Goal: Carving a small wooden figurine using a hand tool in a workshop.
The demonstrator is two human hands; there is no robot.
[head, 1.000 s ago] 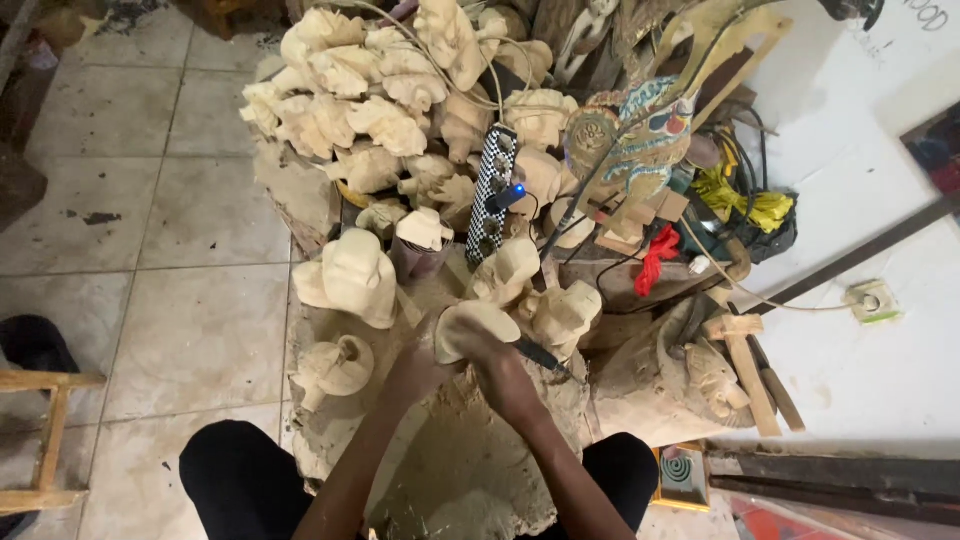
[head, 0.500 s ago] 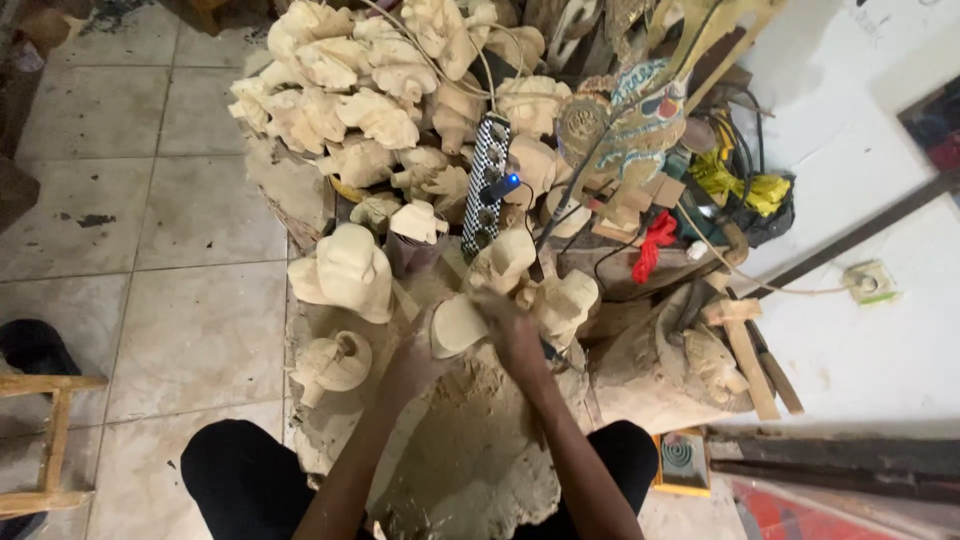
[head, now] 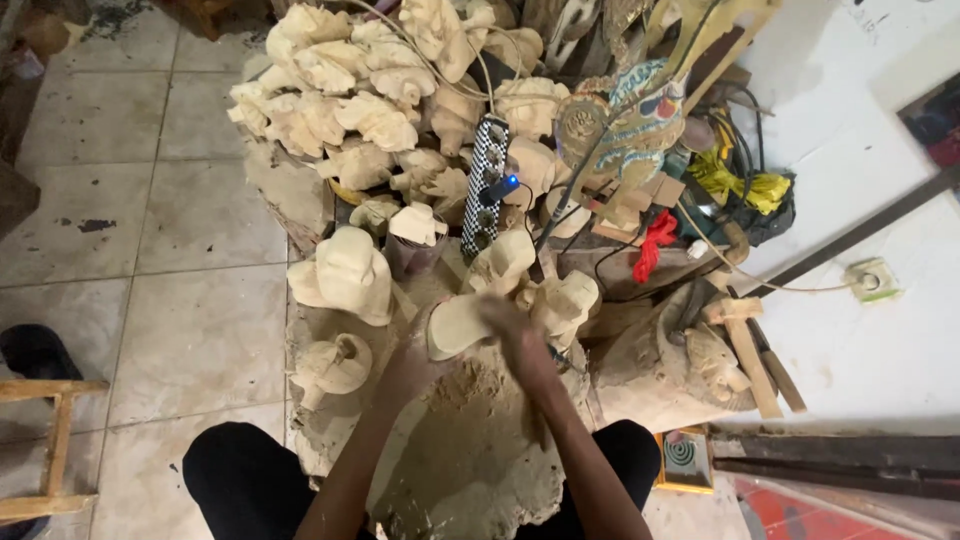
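We sit on the floor with a rough wooden work block (head: 470, 450) between our knees, and we hold a pale, half-carved wooden piece (head: 455, 325) just above it. Our left hand (head: 405, 365) supports this piece from below and from the left; the fingers seem wrapped around its lower end, but we cannot tell exactly how they lie, because the picture is blurred there. Our right hand (head: 515, 335) is on the right side of the piece, touching it. It looks closed around something thin and dark, maybe a carving knife, but the blade is not clear, so we cannot say if the fingers pinch it or press together.

To do this cut well, we think the left hand should keep the piece steady against the block, and the right hand should take small, shallow strokes away from the left fingers. It is better to turn the piece than to twist the wrist.

Around us are many things. A big unfinished carving (head: 345, 275) stands to the left, and a smaller one (head: 330, 365) lies nearer. Far from us, a heap of pale carved shapes (head: 350, 90) covers the floor. A checkered power strip (head: 485, 185) lies in the middle, and a red cloth (head: 655, 240) is to the right.
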